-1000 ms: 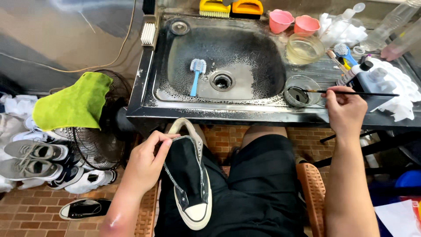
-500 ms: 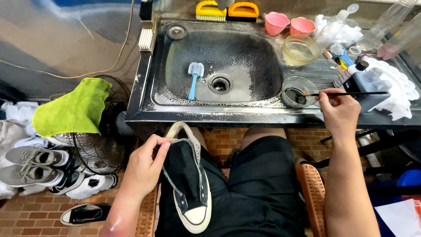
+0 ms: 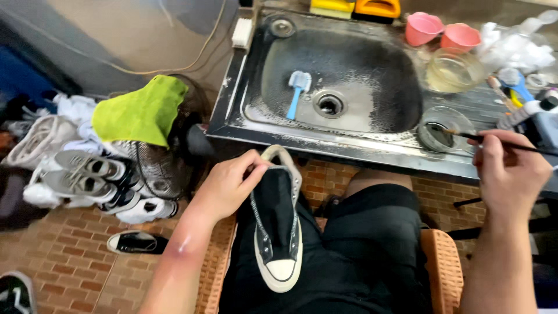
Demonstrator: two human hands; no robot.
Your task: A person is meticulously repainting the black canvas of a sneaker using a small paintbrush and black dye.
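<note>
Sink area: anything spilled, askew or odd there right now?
Nothing spilled. One oddity: a blue toothbrush lies loose in the sink basin beside the drain. The right hand dips a thin brush into a small glass bowl on the ledge.

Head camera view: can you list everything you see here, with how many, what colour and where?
sneaker: 1, black with white toe, on the lap
thin brush: 1, dark, tip in the small bowl
small bowl: 1, clear, right of the sink
sink: 1, dark metal, top centre
toothbrush: 1, blue, in the sink
cups: 2, pink, behind the sink
large bowl: 1, clear with yellowish liquid, below the cups
scrub brushes: 2, yellow and orange, top edge
cloth: 1, green, draped over a fan
shoes: several, grey, white and black, on the floor at left
left hand: holds the sneaker's opening
right hand: grips the thin brush
</note>
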